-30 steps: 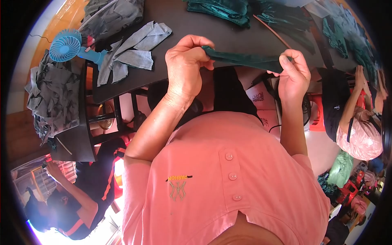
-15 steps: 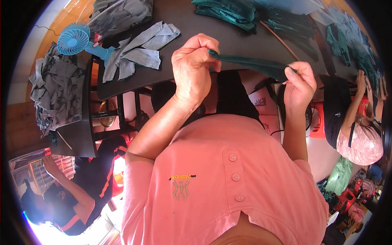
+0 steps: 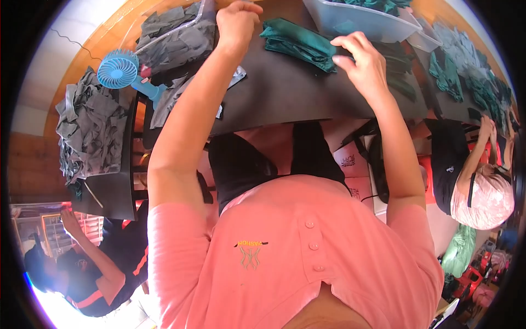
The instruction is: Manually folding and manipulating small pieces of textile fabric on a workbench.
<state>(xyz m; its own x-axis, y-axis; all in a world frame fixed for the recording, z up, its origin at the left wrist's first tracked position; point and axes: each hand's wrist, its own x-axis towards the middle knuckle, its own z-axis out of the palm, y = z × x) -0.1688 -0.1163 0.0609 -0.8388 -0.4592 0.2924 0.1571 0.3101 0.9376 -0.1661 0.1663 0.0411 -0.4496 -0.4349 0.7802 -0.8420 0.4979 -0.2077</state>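
At the far edge of the dark table (image 3: 257, 98), my left hand (image 3: 238, 27) is raised with its fingers curled together. What they hold, if anything, cannot be made out. My right hand (image 3: 362, 64) is over the table, thumb and fingers apart, its fingertips by the right end of a folded stack of dark green cloth (image 3: 298, 44). Whether they touch it I cannot tell. Grey cloth pieces (image 3: 169, 101) lie under my left forearm, which hides part of them.
A blue fan (image 3: 118, 70) stands at the left beside a clear bin of grey cloth (image 3: 178, 46). Another heap of grey cloth (image 3: 90, 131) sits further left. Behind the stack is a clear bin (image 3: 364, 23) holding green cloth. Co-workers (image 3: 476, 192) are at both sides.
Both hands moved away from me and apart from stretching a dark green cloth strip between them, now seen in neither. The right hand opened near the stack. The view shifted, showing more of the bins.
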